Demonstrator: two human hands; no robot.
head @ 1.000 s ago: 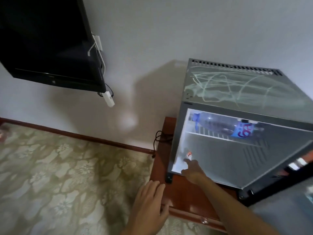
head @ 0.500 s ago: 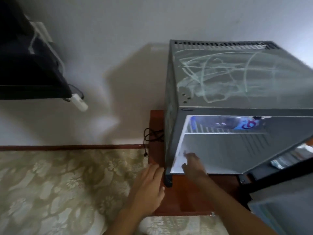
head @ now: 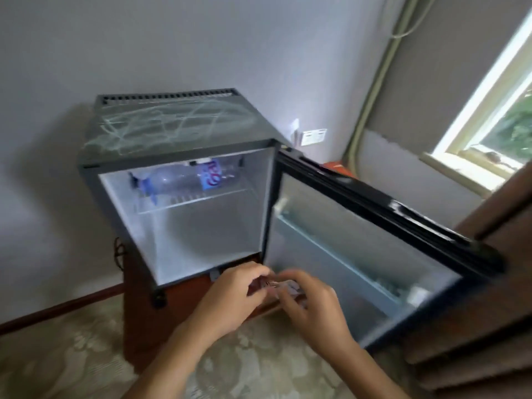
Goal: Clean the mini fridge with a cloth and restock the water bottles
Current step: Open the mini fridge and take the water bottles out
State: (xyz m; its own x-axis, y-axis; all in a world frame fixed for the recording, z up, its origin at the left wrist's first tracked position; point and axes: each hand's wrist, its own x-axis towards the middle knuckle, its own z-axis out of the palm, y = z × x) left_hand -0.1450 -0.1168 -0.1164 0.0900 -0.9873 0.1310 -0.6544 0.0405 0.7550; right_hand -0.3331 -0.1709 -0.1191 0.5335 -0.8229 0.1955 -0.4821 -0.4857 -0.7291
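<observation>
**Both hands meet in front of the open fridge**

The mini fridge (head: pixel 178 145) stands on a low reddish-brown stand (head: pixel 144 321) against a grey wall, its dark top streaked with pale smears. Its door (head: pixel 374 240) hangs wide open to the right, with a long shelf rail running across the inside of it.

Inside, one water bottle (head: pixel 187 180) lies on its side on the upper wire shelf (head: pixel 195 198), cap end to the left and its blue label to the right. The space under the shelf is bare white.

The left hand (head: pixel 230 298) and the right hand (head: pixel 311 303) come together just below the fridge's lower front edge, fingers curled inward toward each other. Between them they pinch something small and pale with a touch of red (motion blur keeps it from being made out). No cloth can be told apart in either hand.

A patterned beige carpet (head: pixel 72 364) covers the floor. To the right are a window (head: pixel 495 116) and brown wooden furniture (head: pixel 489 312); a white wall socket (head: pixel 312 136) sits behind the door.
</observation>
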